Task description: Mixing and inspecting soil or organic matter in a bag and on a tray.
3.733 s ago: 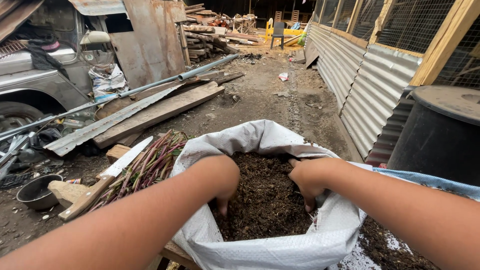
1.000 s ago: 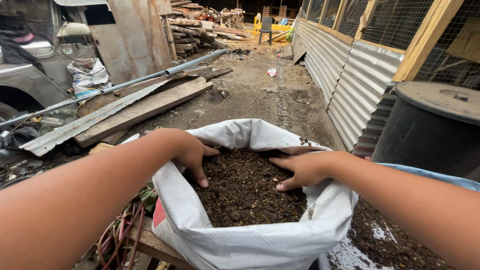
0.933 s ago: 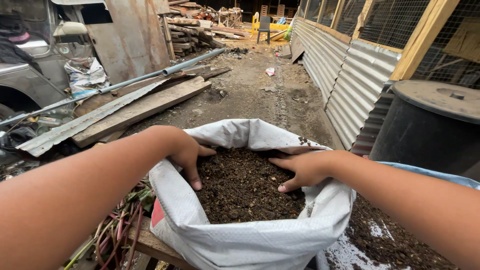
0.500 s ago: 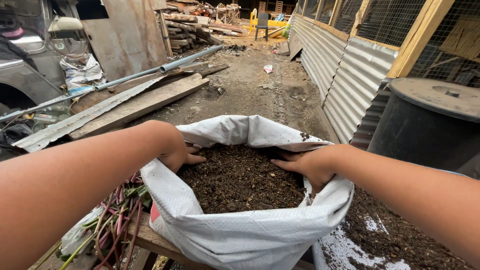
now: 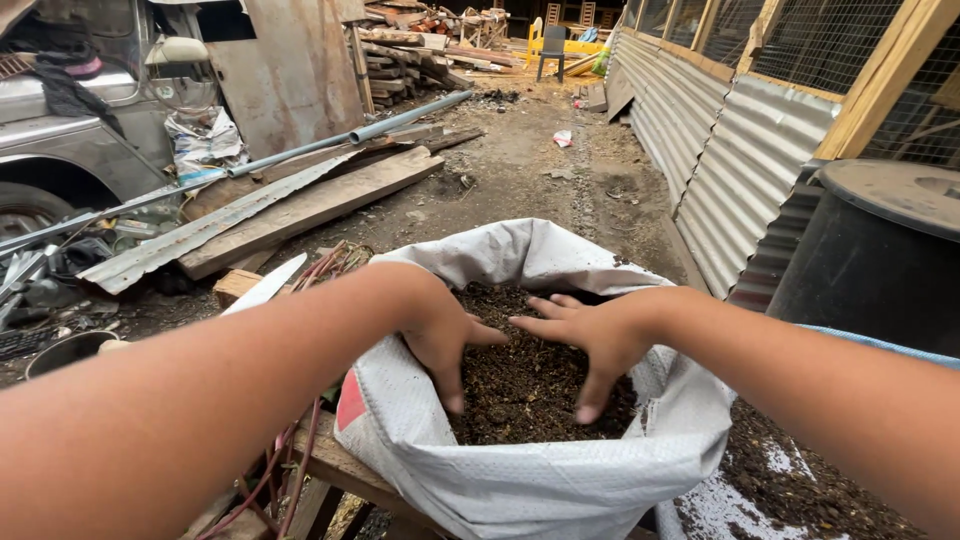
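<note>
One white woven sack [image 5: 560, 480] stands open, full of dark, crumbly soil [image 5: 520, 385]. Two bare hands reach inside it — left hand [image 5: 440, 335] and right hand [image 5: 590, 340], fingers spread, cupped loosely on the soil.

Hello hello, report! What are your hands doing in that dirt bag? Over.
Left hand and right hand open, fingers down in the dark soil. White sack open, rim rolled down. Nothing between the hands.
</note>
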